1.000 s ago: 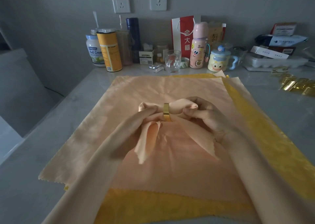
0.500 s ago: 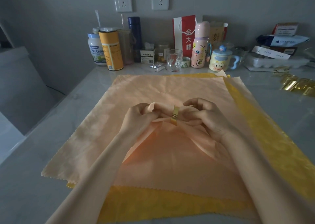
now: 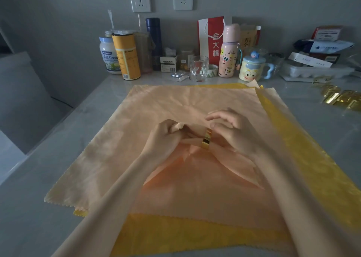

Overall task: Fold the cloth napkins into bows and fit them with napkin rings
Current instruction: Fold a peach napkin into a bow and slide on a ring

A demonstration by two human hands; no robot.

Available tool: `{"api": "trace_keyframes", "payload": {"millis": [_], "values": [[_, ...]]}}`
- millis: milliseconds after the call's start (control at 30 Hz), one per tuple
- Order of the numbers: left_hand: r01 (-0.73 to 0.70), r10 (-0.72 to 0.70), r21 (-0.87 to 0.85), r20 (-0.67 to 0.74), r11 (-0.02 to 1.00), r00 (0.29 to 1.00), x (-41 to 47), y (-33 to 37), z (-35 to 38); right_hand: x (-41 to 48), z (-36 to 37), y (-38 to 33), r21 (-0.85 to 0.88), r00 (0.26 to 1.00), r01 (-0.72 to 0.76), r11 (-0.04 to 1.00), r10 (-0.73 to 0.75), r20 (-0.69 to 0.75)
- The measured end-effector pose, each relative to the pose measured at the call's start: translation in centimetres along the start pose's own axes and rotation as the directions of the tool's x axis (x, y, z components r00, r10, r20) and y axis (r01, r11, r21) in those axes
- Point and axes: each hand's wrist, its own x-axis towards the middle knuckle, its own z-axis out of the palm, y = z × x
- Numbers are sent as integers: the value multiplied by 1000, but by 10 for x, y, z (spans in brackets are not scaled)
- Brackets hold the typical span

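Observation:
A peach cloth napkin folded into a bow (image 3: 192, 139) lies mid-table on a stack of flat peach napkins (image 3: 156, 112) and yellow napkins (image 3: 304, 149). A gold napkin ring (image 3: 206, 139) sits around the bow's middle, tilted. My left hand (image 3: 166, 137) pinches the bow's left loop. My right hand (image 3: 232, 131) rests on the right side next to the ring, thumb and fingers bent, covering the right loop. The bow's two tails (image 3: 238, 165) spread toward me over the flat cloth.
Several more gold napkin rings (image 3: 341, 98) lie at the right on the grey table (image 3: 39, 198). Along the back wall stand jars, a yellow canister (image 3: 126, 56), a glass cup (image 3: 199, 68), a pink bottle (image 3: 229, 51), a cartoon mug (image 3: 253, 68) and boxes (image 3: 316, 65).
The bow has come down from slightly raised to lying on the cloth stack. Both hands shifted on its loops, and the ring now tilts to the right.

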Motion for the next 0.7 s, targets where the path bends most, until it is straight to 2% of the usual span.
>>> {"api": "trace_keyframes", "payload": {"millis": [100,167,367,500,600,633,700], "values": [[-74,74,43,-2,996,997,0,2,2,-3,-6,-5,-60,933,-143,988,155,326],[-97,97,26,-2,995,995,-2,2,2,-3,-8,-3,-64,906,-176,982,187,381],[-116,116,0,-14,993,993,-3,1,5,0,-2,4,-107,968,-122,987,142,209],[-37,37,1,-52,999,998,-3,0,5,-5,13,4,-286,997,7,958,15,75],[34,-35,-9,-76,999,997,-3,-1,4,-9,28,5,-488,989,147,860,-126,77],[58,-60,-25,-76,998,995,-3,-1,3,-8,31,4,-516,987,163,841,-140,83],[98,-102,-69,-53,993,993,-3,0,2,-7,29,0,-453,994,103,886,-76,77]]}}
